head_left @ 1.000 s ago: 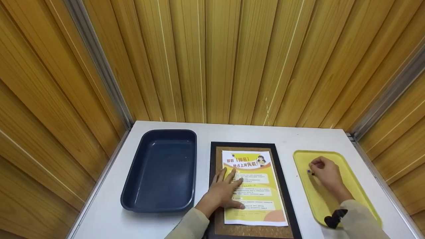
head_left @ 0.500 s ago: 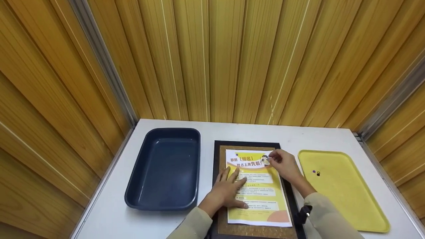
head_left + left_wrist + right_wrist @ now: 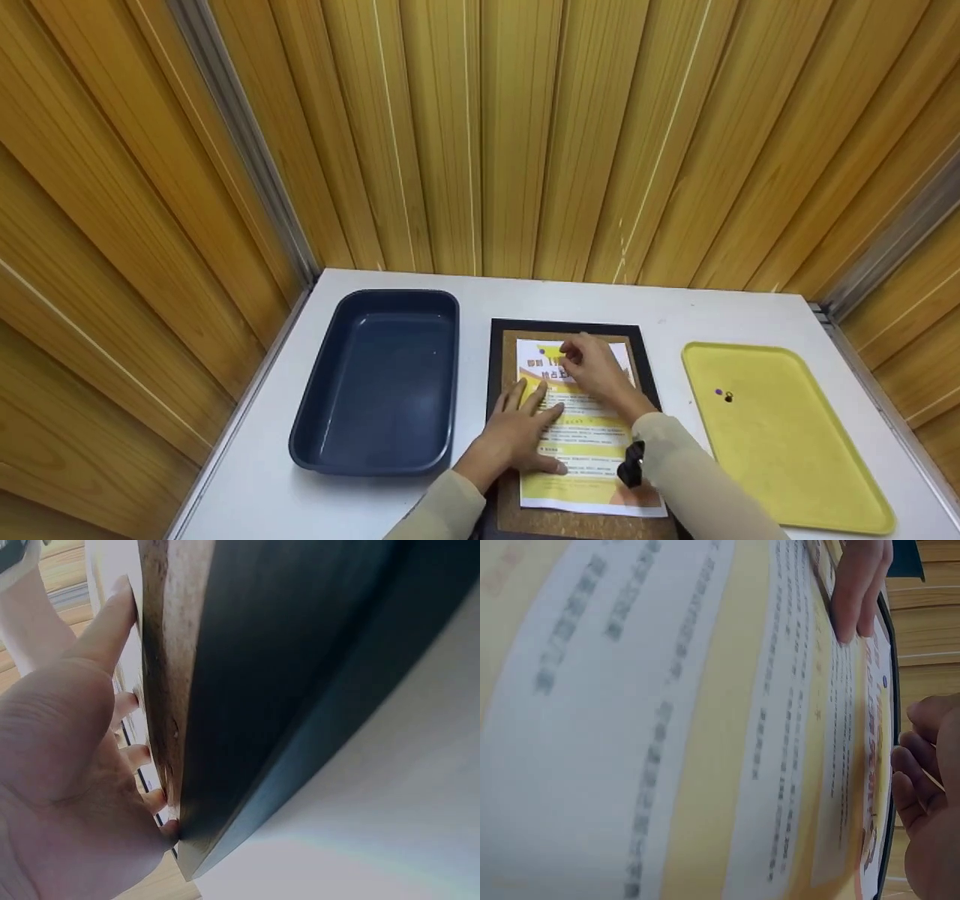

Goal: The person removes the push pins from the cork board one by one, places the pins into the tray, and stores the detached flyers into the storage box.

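Might skew poster w/ R hand, fingers curled (can't tell if gripping anything), by lifting L hand, splayed wide atop, too soon.

We take this for a work booth; whether it belongs to a lab or workshop, we cannot tell. We see wood-look panels walling it from nine o'clock through twelve to three, metal strips in its corners at ten and three, and a white table at six.
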`<state>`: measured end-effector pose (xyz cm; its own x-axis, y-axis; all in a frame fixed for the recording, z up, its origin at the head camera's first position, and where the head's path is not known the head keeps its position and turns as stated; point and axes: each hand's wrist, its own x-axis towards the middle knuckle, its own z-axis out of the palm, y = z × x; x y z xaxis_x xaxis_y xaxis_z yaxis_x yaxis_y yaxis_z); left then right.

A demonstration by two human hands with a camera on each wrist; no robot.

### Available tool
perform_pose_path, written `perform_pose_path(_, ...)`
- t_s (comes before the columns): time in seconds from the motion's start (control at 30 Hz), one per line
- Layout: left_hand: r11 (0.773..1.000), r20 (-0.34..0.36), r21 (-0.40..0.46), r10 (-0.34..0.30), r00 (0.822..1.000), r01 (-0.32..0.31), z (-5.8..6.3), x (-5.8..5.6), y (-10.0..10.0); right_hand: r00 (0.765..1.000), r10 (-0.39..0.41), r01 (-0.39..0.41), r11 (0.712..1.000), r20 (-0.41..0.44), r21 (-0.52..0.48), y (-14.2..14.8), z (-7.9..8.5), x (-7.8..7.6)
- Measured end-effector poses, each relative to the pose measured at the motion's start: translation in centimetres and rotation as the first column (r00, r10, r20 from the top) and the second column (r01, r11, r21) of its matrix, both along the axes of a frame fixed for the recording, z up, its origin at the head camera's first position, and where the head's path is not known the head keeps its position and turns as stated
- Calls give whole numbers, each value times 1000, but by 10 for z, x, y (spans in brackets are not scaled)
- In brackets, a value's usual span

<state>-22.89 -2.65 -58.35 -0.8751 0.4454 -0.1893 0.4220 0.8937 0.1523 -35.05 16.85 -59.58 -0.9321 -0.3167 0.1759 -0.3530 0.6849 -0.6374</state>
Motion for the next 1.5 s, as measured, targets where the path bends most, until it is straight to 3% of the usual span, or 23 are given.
perform_pose_path(0.37,999,-15,-39,-2,1000,2,1,-4,1,998,49,-51,998,38,48,-28,3,-12)
perform_pose_path(0.87,999,6,-31,-10,1000,11,-2,-5,-2,995,-93,92,995,21,45,-43,-8,-19)
perform_pose_path(1.13,999,-5,-33,-12,1000,12,-2,-3,-2,983,-137,139,990,119,-7,-44,-7,-20)
perform_pose_path(1.5,1000,-5,-15,-15,1000,15,-5,-3,-1,973,-114,117,993,199,-3,-41,-9,-22)
